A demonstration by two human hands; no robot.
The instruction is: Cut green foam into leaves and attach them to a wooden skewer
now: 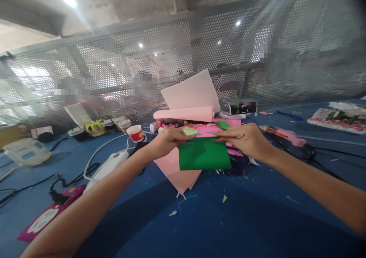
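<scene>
A dark green foam sheet point(204, 155) hangs in front of me above the blue table point(200, 220). My left hand point(168, 139) is closed, pinching the sheet's upper left edge. My right hand point(246, 137) is closed on the upper right edge, fingers pointing left along the top. A small light green scrap point(190, 131) sits just past my left fingertips. Pink sheets point(178, 172) lie flat under the green one.
Behind stand a rolled pink sheet point(184, 114), a white sheet point(191, 92) and a perforated metal screen point(183, 59). A red paper cup point(135, 133), a white device point(107, 166), cables and a pink glue gun point(283, 135) lie around. Paper scraps dot the table.
</scene>
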